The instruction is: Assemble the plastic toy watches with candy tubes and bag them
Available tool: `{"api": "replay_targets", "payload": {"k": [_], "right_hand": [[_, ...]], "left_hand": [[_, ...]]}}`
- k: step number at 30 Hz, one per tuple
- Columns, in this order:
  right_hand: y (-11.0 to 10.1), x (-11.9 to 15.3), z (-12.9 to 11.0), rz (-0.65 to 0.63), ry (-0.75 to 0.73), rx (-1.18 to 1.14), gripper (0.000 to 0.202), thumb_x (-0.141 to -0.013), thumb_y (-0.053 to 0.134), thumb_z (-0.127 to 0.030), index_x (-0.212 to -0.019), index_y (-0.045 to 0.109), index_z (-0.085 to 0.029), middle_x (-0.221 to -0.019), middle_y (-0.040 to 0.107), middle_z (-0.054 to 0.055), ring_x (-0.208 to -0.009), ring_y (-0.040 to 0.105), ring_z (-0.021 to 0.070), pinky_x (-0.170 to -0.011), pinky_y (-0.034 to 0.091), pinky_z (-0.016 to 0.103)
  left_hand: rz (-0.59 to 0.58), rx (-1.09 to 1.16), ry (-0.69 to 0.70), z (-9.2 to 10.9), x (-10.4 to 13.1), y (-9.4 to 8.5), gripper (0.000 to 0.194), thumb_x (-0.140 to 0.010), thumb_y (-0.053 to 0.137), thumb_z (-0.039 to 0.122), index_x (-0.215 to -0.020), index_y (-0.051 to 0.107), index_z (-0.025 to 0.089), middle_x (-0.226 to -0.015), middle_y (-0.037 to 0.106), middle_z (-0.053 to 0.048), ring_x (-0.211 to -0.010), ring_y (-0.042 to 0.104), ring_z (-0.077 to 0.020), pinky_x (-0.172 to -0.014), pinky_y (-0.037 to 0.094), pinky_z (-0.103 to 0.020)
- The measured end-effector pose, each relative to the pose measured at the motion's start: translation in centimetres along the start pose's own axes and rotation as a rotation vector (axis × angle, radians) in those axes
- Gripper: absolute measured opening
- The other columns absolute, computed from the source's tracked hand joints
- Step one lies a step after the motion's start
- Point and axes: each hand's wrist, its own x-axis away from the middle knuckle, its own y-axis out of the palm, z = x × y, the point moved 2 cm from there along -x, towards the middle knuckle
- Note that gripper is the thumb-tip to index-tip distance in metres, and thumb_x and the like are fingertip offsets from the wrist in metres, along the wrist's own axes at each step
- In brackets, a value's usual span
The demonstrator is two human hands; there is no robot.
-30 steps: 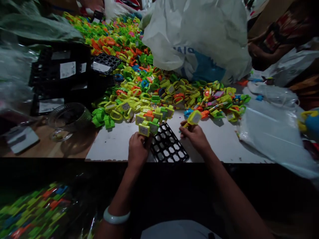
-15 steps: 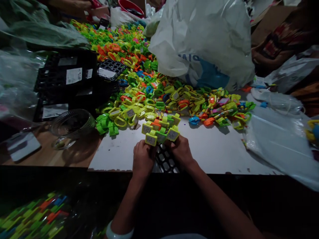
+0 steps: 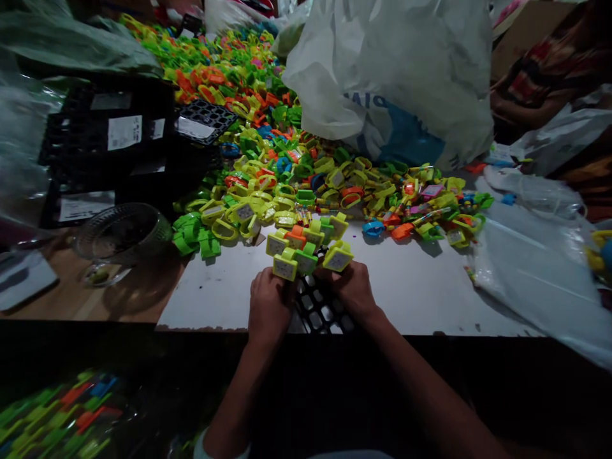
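Both hands are close together at the front of the white board. My left hand [image 3: 270,303] is closed on the left edge of a black plastic grid tray [image 3: 313,312]; its fingertips are hidden. Yellow, green and orange toy watches [image 3: 306,261] with square faces stand bunched at the tray's far end. My right hand [image 3: 356,290] is closed around the band of a yellow toy watch [image 3: 338,257], tilted at the bunch's right side. I cannot tell whether its band sits in a tray opening.
A big heap of toy watches [image 3: 268,159] spreads behind the white board [image 3: 406,293]. Black grid trays [image 3: 109,153] are stacked at left, beside a glass bowl [image 3: 127,233]. A large white plastic bag [image 3: 392,70] stands behind. Clear plastic bags [image 3: 535,255] lie at right. Another person's arm [image 3: 526,102] shows at upper right.
The yellow watch in my right hand has shifted slightly right, and a gap shows between it and the bunch. The tray shows a little more between my hands. The view has shifted slightly.
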Motion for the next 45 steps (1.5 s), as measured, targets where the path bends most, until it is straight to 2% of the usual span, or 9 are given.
{"api": "replay_targets", "payload": {"k": [5, 19, 22, 24, 27, 30, 35, 41, 45], "right_hand": [[0.4, -0.5, -0.5, -0.028, -0.036, 0.037, 0.017, -0.072, 0.066, -0.030, -0.078, 0.070, -0.015, -0.071, 0.071, 0.002, -0.063, 0.062, 0.0155, -0.053, 0.043, 0.021], [1.6, -0.2, -1.1, -0.130, -0.247, 0.281, 0.015, -0.084, 0.051, -0.024, -0.088, 0.065, -0.019, -0.086, 0.069, 0.006, -0.077, 0.063, 0.0186, -0.066, 0.047, 0.026], [-1.4, -1.2, -0.6, -0.138, -0.223, 0.201, 0.017, -0.086, 0.050, -0.024, -0.089, 0.066, -0.021, -0.082, 0.068, 0.002, -0.068, 0.060, 0.0144, -0.064, 0.048, 0.024], [-4.9, -2.8, 0.4, 0.087, -0.206, 0.297, 0.023, -0.087, 0.046, -0.022, -0.099, 0.065, -0.020, -0.093, 0.067, 0.004, -0.070, 0.059, 0.0144, -0.067, 0.048, 0.026], [-9.8, -5.9, 2.2, 0.401, -0.159, 0.710, 0.027, -0.083, 0.047, -0.018, -0.103, 0.066, -0.017, -0.105, 0.060, 0.013, -0.086, 0.057, 0.0216, -0.075, 0.046, 0.034], [-11.7, -7.6, 3.4, 0.358, -0.168, 0.874, 0.022, -0.082, 0.050, -0.020, -0.092, 0.069, -0.017, -0.102, 0.058, 0.014, -0.089, 0.054, 0.0255, -0.075, 0.044, 0.037], [-10.0, -5.1, 2.5, 0.256, -0.272, 0.597, 0.025, -0.083, 0.051, -0.023, -0.102, 0.066, -0.021, -0.103, 0.059, 0.009, -0.091, 0.056, 0.0212, -0.076, 0.046, 0.033], [-4.4, -1.7, 0.9, 0.011, 0.054, -0.214, 0.034, -0.085, 0.053, -0.047, -0.102, 0.058, -0.019, -0.073, 0.065, 0.001, -0.061, 0.059, 0.0144, -0.059, 0.049, 0.027], [-1.8, -1.7, 0.5, -0.062, 0.051, -0.193, 0.026, -0.076, 0.063, -0.042, -0.085, 0.062, -0.017, -0.076, 0.068, 0.003, -0.070, 0.063, 0.0172, -0.062, 0.050, 0.027]], "left_hand": [[0.005, -0.001, 0.005, 0.0, -0.1, 0.0, 0.018, -0.088, 0.053, 0.033, -0.086, 0.063, 0.017, -0.086, 0.057, -0.008, -0.087, 0.053, -0.0249, -0.078, 0.045, -0.038], [0.019, -0.032, 0.059, -0.4, -0.2, 0.1, 0.019, -0.089, 0.051, 0.032, -0.084, 0.061, 0.017, -0.085, 0.057, -0.008, -0.085, 0.053, -0.0249, -0.075, 0.046, -0.038], [0.043, -0.045, 0.086, -0.5, -0.2, 0.1, 0.022, -0.090, 0.049, 0.034, -0.082, 0.060, 0.017, -0.084, 0.057, -0.008, -0.083, 0.053, -0.0244, -0.074, 0.046, -0.037], [0.057, -0.048, 0.094, -0.6, -0.2, 0.1, 0.024, -0.091, 0.047, 0.035, -0.081, 0.060, 0.017, -0.084, 0.056, -0.008, -0.082, 0.053, -0.0242, -0.073, 0.046, -0.037], [0.061, -0.042, 0.079, -0.6, -0.1, 0.1, 0.026, -0.090, 0.046, 0.037, -0.078, 0.059, 0.018, -0.083, 0.056, -0.008, -0.082, 0.052, -0.0248, -0.074, 0.046, -0.038], [0.058, -0.022, 0.054, -0.4, -0.1, -0.1, 0.027, -0.091, 0.046, 0.039, -0.077, 0.057, 0.019, -0.082, 0.056, -0.008, -0.082, 0.052, -0.0248, -0.075, 0.046, -0.039], [0.011, -0.009, 0.018, -0.1, -0.2, -0.1, 0.025, -0.090, 0.046, 0.040, -0.079, 0.057, 0.020, -0.083, 0.055, -0.007, -0.084, 0.053, -0.0245, -0.075, 0.046, -0.038], [0.021, -0.005, 0.001, -0.3, -0.1, 0.0, 0.024, -0.089, 0.048, 0.040, -0.081, 0.058, 0.020, -0.084, 0.055, -0.006, -0.087, 0.053, -0.0240, -0.077, 0.046, -0.038], [-0.009, 0.001, -0.004, -0.2, -0.2, -0.1, 0.025, -0.090, 0.047, 0.040, -0.081, 0.059, 0.020, -0.085, 0.055, -0.006, -0.087, 0.053, -0.0240, -0.077, 0.046, -0.038]]}}
